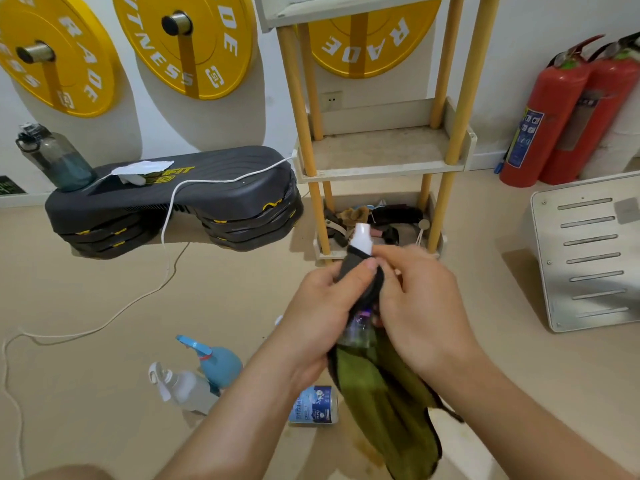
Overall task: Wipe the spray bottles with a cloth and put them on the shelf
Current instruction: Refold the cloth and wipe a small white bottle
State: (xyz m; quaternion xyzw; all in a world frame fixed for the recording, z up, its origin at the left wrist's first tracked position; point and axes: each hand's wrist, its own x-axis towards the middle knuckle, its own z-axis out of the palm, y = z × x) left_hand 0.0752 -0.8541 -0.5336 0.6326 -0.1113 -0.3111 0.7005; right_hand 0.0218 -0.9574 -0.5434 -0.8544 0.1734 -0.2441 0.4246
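A small clear spray bottle (359, 325) with a white cap sits upright between my two hands in the middle of the view. My left hand (323, 306) grips it through a dark grey and olive cloth (388, 403), thumb pressing the cloth against the neck. My right hand (420, 303) curls round the bottle's other side. The cloth's loose end hangs down below my wrists. On the floor at lower left lie a blue trigger bottle (216, 362), a clear trigger bottle (183, 386) and a small labelled bottle (313, 405). The wooden shelf (381, 168) stands straight ahead.
The shelf's bottom tier holds several dark oddments. A black step platform (173, 199) with a water jug (59, 161) stands left, a white cable (166, 237) trailing over the floor. Two red fire extinguishers (554, 116) and a white slotted panel (588, 258) are at the right.
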